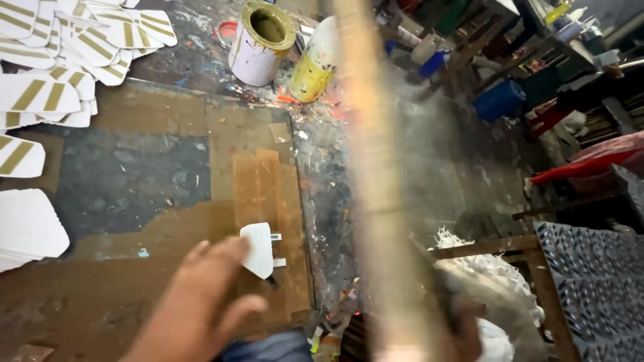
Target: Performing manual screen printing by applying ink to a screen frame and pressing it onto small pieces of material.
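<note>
White, flat and shield-shaped, a small plastic piece (258, 249) lies on the brown cardboard-covered worktop (161, 114), touched by the loosely spread fingers (225, 251) of the left hand (194, 305); two small tabs jut from its right edge. Right hand's grip cannot be told.

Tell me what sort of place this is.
Probably a small painting workshop. Paint cans stand on a paint-spattered floor, and white cut-out pieces with gold stripes lie spread at the left as if drying. The left hand reaches toward a plain white piece on a cardboard sheet.
</note>
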